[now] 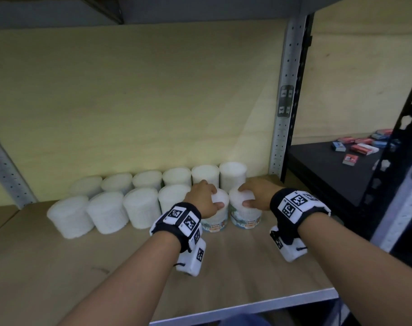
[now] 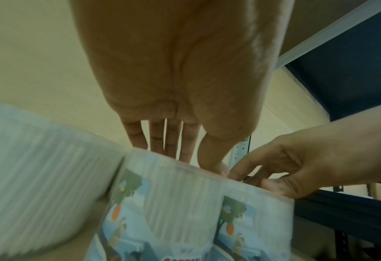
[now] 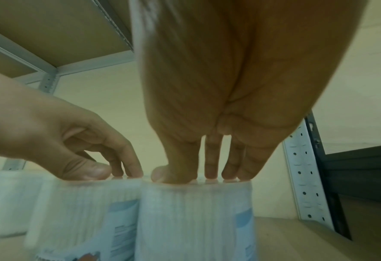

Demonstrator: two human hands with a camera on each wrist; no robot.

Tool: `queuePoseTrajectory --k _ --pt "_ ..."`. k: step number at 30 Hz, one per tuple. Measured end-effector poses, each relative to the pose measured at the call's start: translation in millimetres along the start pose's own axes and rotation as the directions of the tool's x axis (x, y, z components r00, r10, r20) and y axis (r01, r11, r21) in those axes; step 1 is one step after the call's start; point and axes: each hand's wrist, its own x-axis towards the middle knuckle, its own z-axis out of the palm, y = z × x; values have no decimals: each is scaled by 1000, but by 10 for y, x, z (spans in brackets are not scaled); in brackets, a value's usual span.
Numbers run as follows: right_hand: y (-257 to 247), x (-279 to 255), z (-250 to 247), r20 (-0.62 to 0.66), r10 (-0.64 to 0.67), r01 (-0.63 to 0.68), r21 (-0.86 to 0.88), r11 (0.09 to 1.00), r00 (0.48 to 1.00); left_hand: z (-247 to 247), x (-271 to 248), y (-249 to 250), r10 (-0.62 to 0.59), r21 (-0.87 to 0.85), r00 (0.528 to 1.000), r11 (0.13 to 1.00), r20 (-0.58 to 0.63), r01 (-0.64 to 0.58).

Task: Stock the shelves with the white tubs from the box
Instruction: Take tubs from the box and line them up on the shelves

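Two white tubs at right end of front row on shelf (image 1: 259, 274), side by side, touching; printed bands read "COTTON BUDS", tree picture on label; ribbed translucent plastic, round, packed white; left hand (image 1: 203, 200) grips top of left tub (image 1: 215, 220), fingers and thumb curled round rim; right hand (image 1: 256, 196) grips top of right tub (image 1: 243, 216) same way; ten more tubs (image 1: 142, 208) in two rows to left, against pale plywood back; perforated grey metal post (image 1: 283, 128); small red and blue boxes (image 1: 360, 148) on dark neighbouring shelf.
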Motion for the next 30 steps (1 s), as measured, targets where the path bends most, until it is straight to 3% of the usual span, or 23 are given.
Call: queuePoseTrajectory --k 16,30 --pt "-22 -1137 147 13 -4 2 101 995 1000 156 -1082 420 53 -31 998 998 -26 -53" --pt "-7 -1363 189 24 -6 3 122 993 1000 184 -1363 503 80 -34 995 996 -58 -82"
